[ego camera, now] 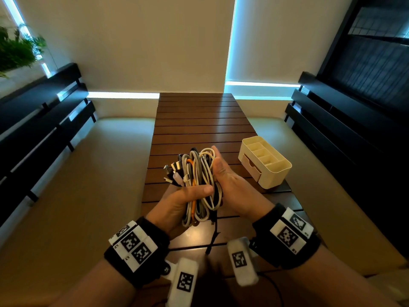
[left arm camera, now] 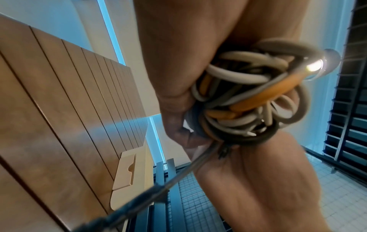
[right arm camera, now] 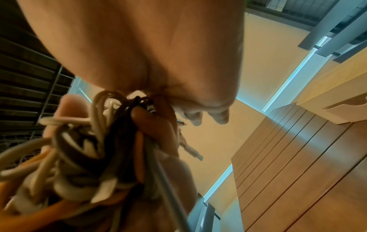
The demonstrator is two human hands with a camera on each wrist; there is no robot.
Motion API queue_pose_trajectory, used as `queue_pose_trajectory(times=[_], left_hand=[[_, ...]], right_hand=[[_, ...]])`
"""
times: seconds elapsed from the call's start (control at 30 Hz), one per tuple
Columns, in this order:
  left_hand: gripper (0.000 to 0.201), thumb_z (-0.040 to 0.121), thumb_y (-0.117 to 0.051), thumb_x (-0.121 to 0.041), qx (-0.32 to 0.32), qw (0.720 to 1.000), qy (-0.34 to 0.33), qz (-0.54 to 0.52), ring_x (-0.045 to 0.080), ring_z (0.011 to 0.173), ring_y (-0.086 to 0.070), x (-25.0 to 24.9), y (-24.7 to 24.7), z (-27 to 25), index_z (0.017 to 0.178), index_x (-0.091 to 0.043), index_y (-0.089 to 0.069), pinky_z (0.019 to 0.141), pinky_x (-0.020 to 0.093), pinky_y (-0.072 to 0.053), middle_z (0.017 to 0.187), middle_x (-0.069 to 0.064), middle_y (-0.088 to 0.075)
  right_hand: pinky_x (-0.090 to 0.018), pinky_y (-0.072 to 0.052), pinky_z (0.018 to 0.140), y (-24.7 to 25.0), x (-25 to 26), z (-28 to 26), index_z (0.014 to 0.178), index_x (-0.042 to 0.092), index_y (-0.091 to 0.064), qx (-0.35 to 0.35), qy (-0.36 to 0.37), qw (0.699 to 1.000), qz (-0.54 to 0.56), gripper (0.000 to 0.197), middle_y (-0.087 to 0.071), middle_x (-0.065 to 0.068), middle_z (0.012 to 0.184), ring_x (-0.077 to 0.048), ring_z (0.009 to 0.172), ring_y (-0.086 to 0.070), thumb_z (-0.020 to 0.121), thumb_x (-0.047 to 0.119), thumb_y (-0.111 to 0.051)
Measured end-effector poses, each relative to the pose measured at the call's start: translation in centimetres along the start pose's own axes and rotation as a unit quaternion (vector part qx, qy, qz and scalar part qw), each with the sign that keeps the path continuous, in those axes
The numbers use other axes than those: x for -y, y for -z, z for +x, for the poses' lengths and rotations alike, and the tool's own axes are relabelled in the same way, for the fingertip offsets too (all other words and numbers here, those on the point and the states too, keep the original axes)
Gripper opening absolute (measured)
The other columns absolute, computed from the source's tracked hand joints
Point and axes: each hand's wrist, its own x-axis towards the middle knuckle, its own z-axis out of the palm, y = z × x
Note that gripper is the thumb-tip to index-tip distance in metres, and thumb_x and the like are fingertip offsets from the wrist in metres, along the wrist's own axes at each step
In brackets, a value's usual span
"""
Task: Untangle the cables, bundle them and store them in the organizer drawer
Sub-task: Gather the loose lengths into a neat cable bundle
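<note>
A bundle of cables (ego camera: 197,169), white, grey, orange and black, is held in the air over the slatted wooden table (ego camera: 194,120). My left hand (ego camera: 183,200) grips the bundle (left arm camera: 248,97) round its middle, thumb laid across the front. My right hand (ego camera: 228,180) rests flat against the bundle's (right arm camera: 79,157) right side, fingers fairly straight and pointing away from me. Several plugs stick out at the bundle's upper left. One black cable end (ego camera: 213,231) hangs down to the tabletop. The cream organizer (ego camera: 265,160) stands to the right, its small drawer (ego camera: 252,167) closed.
Black slatted benches run along the left (ego camera: 44,111) and the right (ego camera: 332,120) of the table, with cream cushions between them and it. A green plant (ego camera: 15,49) is at the far left. The organizer (left arm camera: 129,172) sits near the table's right edge.
</note>
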Motion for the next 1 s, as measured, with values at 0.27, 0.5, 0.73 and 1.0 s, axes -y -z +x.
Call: queue_pose_trajectory(times=[0.27, 0.5, 0.73, 1.0], left_hand=[[0.034, 0.075, -0.075, -0.008, -0.03, 0.997, -0.053, 0.044, 0.044, 0.092, -0.064, -0.4, -1.2, 0.0, 0.108, -0.002, -0.067, 0.085, 0.057, -0.052, 0.101, 0.024, -0.067], [0.024, 0.082, -0.064, 0.011, -0.054, 0.989, -0.032, 0.136, 0.027, 0.077, -0.071, -0.3, -1.3, 0.9, 0.104, 0.004, -0.066, 0.065, 0.032, -0.055, 0.085, 0.015, -0.072], [0.027, 0.083, -0.061, 0.009, -0.092, 0.995, -0.026, 0.036, 0.023, 0.068, -0.068, -0.5, -0.1, 1.3, 0.104, -0.005, -0.07, 0.059, 0.033, -0.056, 0.082, 0.011, -0.07], [0.019, 0.073, -0.066, -0.012, -0.131, 0.987, -0.02, -0.089, 0.021, 0.068, -0.064, -2.1, 1.7, 1.9, 0.092, -0.009, -0.064, 0.062, 0.031, -0.055, 0.077, 0.008, -0.063]], right_hand=[[-0.021, -0.028, 0.106, 0.5, -0.3, 0.0, 0.155, 0.046, -0.013, -0.015, 0.001, 1.0, -0.008, 0.069, -0.036, 0.011, 0.155, 0.003, 0.131, -0.032, 0.09, 0.068, -0.024], [-0.038, -0.042, 0.111, -0.1, -1.8, -0.4, 0.145, 0.041, -0.042, -0.043, 0.006, 0.997, 0.066, 0.056, -0.062, 0.011, 0.131, -0.003, 0.125, -0.055, 0.095, 0.061, -0.028], [-0.042, -0.055, 0.094, -1.1, -3.2, -0.3, 0.15, 0.033, -0.034, -0.11, -0.054, 0.981, 0.153, 0.081, -0.058, 0.002, 0.135, -0.016, 0.115, -0.063, 0.083, 0.076, -0.044], [-0.03, -0.054, 0.053, -1.9, -2.9, -2.1, 0.132, 0.026, -0.045, 0.061, -0.176, 0.963, 0.194, 0.031, -0.074, -0.02, 0.095, -0.028, 0.072, -0.071, 0.102, 0.031, -0.051]])
